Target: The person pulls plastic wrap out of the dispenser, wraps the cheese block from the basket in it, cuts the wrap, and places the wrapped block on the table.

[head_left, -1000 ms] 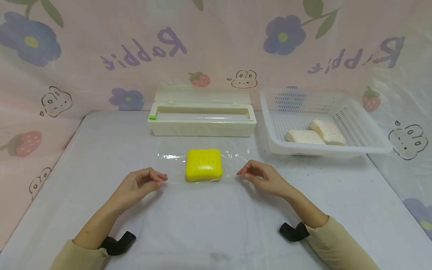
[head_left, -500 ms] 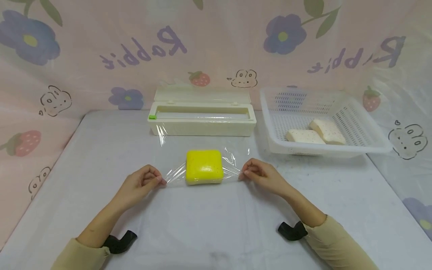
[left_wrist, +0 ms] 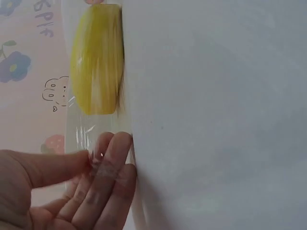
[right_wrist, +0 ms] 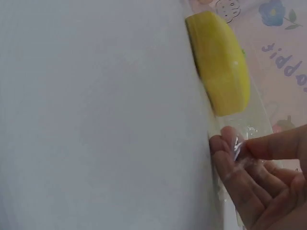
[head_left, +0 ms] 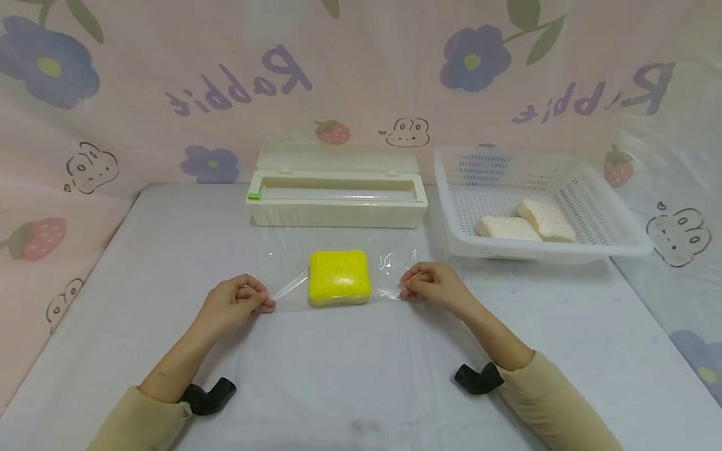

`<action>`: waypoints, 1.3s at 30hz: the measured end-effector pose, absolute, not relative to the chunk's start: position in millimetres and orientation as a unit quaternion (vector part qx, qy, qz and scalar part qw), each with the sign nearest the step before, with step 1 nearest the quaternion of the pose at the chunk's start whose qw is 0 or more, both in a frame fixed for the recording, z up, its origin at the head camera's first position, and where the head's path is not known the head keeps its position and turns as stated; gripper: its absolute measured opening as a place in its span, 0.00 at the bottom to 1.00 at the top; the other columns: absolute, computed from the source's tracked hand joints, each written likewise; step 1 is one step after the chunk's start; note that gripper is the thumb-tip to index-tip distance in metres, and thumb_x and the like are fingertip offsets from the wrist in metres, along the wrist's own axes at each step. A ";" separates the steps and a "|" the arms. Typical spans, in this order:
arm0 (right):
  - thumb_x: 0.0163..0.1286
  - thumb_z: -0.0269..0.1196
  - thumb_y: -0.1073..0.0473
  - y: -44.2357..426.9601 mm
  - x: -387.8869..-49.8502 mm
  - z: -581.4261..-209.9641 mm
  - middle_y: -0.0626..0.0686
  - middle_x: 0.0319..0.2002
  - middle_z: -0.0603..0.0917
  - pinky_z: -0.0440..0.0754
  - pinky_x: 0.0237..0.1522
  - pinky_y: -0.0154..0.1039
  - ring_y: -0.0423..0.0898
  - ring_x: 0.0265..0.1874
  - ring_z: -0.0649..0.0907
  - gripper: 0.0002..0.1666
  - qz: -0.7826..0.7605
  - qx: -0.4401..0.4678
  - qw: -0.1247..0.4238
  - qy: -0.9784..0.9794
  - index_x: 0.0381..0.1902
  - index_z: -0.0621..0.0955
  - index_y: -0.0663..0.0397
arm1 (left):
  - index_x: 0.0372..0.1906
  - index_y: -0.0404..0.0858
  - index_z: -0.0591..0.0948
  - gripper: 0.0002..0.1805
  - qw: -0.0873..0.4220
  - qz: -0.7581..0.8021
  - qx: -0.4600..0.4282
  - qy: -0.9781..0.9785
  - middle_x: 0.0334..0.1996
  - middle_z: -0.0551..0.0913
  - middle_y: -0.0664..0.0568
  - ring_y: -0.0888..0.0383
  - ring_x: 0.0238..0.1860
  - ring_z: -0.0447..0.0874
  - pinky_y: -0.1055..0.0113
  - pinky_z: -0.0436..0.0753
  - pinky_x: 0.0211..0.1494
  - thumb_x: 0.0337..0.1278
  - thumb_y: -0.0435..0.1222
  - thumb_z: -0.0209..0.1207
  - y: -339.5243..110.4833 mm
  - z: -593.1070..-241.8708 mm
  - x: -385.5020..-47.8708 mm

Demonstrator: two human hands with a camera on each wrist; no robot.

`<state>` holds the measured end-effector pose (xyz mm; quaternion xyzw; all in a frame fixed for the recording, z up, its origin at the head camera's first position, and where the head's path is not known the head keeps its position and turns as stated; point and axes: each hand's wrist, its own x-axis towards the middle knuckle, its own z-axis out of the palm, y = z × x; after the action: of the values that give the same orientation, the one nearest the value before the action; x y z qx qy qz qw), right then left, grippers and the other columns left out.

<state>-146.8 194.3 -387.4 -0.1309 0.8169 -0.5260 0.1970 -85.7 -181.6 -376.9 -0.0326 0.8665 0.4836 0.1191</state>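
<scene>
Cling film (head_left: 390,262) stretches, in the head view, from the cream dispenser box (head_left: 338,214) towards the left hand (head_left: 232,302) and right hand (head_left: 433,285); half a second ago sharp pleats ran to both hands, but now those on the right have eased while a tight fold remains on the left; the yellow rounded block (head_left: 339,277) sits between the hands, nearly unmoved; this suggests the film's tension is being adjusted around the block, with wrapping unfinished.

In the left wrist view, thumb and fingers pinch the film's edge; its streaks cross the block's near side, though I cannot tell whether film also lies beneath.

In the right wrist view, thumb and forefinger nip a bunched, shiny bit of film, the other fingers curled beside it; the block lies just beyond, apart from the fingertips.
</scene>
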 end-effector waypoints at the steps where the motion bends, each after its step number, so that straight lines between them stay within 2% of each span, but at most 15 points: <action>1: 0.68 0.57 0.65 195.9 -146.7 -388.0 0.62 0.34 0.87 0.85 0.39 0.36 0.48 0.34 0.87 0.12 -0.526 -0.141 0.200 0.814 0.43 0.79 0.71 | 0.43 0.29 0.77 0.09 0.124 0.490 -0.032 0.862 0.34 0.88 0.48 0.60 0.37 0.88 0.72 0.79 0.47 0.65 0.33 0.54 -183.0 -377.1 -85.5; 6: 0.69 0.59 0.63 201.7 -142.2 -386.5 0.61 0.41 0.86 0.83 0.44 0.33 0.49 0.40 0.86 0.12 -0.510 -0.187 0.185 0.819 0.46 0.80 0.66 | 0.50 0.31 0.78 0.17 0.130 0.524 -0.028 0.841 0.43 0.87 0.48 0.67 0.42 0.83 0.77 0.77 0.47 0.63 0.40 0.58 -190.5 -376.1 -79.9; 9: 0.67 0.61 0.63 195.7 -136.2 -381.8 0.59 0.44 0.85 0.82 0.48 0.36 0.51 0.44 0.84 0.13 -0.486 -0.213 0.120 0.839 0.48 0.81 0.63 | 0.51 0.34 0.78 0.18 0.095 0.529 -0.036 0.842 0.47 0.85 0.47 0.69 0.44 0.81 0.79 0.76 0.47 0.64 0.42 0.59 -187.8 -371.5 -75.2; 10: 0.66 0.62 0.63 192.2 -133.6 -379.8 0.59 0.45 0.85 0.82 0.50 0.38 0.51 0.45 0.84 0.14 -0.474 -0.223 0.090 0.847 0.48 0.80 0.63 | 0.51 0.34 0.78 0.18 0.074 0.523 -0.040 0.848 0.47 0.84 0.47 0.67 0.45 0.81 0.79 0.76 0.48 0.64 0.43 0.58 -185.1 -369.5 -73.9; 13: 0.62 0.65 0.64 180.1 -125.3 -374.9 0.56 0.48 0.85 0.80 0.54 0.45 0.51 0.49 0.82 0.17 -0.432 -0.260 -0.003 0.863 0.50 0.80 0.62 | 0.48 0.37 0.80 0.15 0.019 0.491 -0.057 0.869 0.48 0.83 0.46 0.58 0.50 0.79 0.68 0.76 0.56 0.63 0.43 0.59 -174.5 -363.5 -70.7; 16: 0.60 0.68 0.61 169.7 -119.7 -372.6 0.53 0.54 0.82 0.77 0.58 0.48 0.49 0.55 0.79 0.23 -0.386 -0.309 -0.050 0.868 0.54 0.78 0.57 | 0.45 0.39 0.81 0.12 -0.029 0.449 -0.026 0.893 0.47 0.82 0.46 0.47 0.54 0.77 0.53 0.74 0.59 0.59 0.41 0.62 -161.9 -362.8 -69.8; 17: 0.60 0.69 0.59 166.8 -118.7 -372.8 0.52 0.56 0.80 0.76 0.59 0.48 0.49 0.57 0.78 0.26 -0.366 -0.327 -0.056 0.869 0.56 0.78 0.55 | 0.44 0.39 0.81 0.13 -0.038 0.435 -0.004 0.900 0.47 0.82 0.46 0.46 0.54 0.76 0.49 0.73 0.59 0.57 0.40 0.64 -157.8 -363.7 -70.0; 21: 0.59 0.70 0.52 156.8 -117.1 -375.5 0.55 0.66 0.71 0.73 0.63 0.51 0.52 0.65 0.72 0.35 -0.283 -0.374 -0.041 0.882 0.64 0.73 0.47 | 0.49 0.37 0.79 0.23 -0.052 0.354 0.105 0.928 0.50 0.80 0.46 0.46 0.55 0.76 0.48 0.76 0.59 0.47 0.38 0.71 -141.6 -370.3 -73.0; 26: 0.59 0.70 0.49 146.6 -118.7 -381.6 0.56 0.72 0.63 0.73 0.63 0.52 0.56 0.66 0.70 0.41 -0.217 -0.380 -0.018 0.899 0.69 0.68 0.45 | 0.56 0.34 0.75 0.33 -0.041 0.275 0.165 0.946 0.55 0.76 0.44 0.45 0.58 0.74 0.49 0.75 0.61 0.41 0.37 0.74 -125.6 -374.0 -78.8; 32: 0.60 0.69 0.50 137.1 -124.6 -385.1 0.56 0.70 0.65 0.73 0.63 0.49 0.54 0.64 0.73 0.39 -0.201 -0.370 -0.033 0.906 0.67 0.69 0.50 | 0.59 0.31 0.71 0.36 -0.039 0.241 0.173 0.954 0.58 0.73 0.41 0.45 0.59 0.73 0.52 0.75 0.63 0.41 0.34 0.74 -113.0 -376.3 -88.8; 39: 0.61 0.68 0.50 132.3 -132.3 -383.9 0.56 0.63 0.75 0.73 0.63 0.50 0.55 0.60 0.76 0.31 -0.208 -0.373 -0.059 0.902 0.60 0.75 0.54 | 0.56 0.28 0.71 0.31 -0.048 0.259 0.167 0.950 0.55 0.73 0.39 0.45 0.57 0.74 0.53 0.76 0.62 0.45 0.30 0.70 -107.2 -377.2 -97.1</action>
<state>-132.3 132.3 -383.9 -0.3726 0.9025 -0.2081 -0.0587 -97.1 -107.2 -377.2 0.1674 0.9500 0.2592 -0.0477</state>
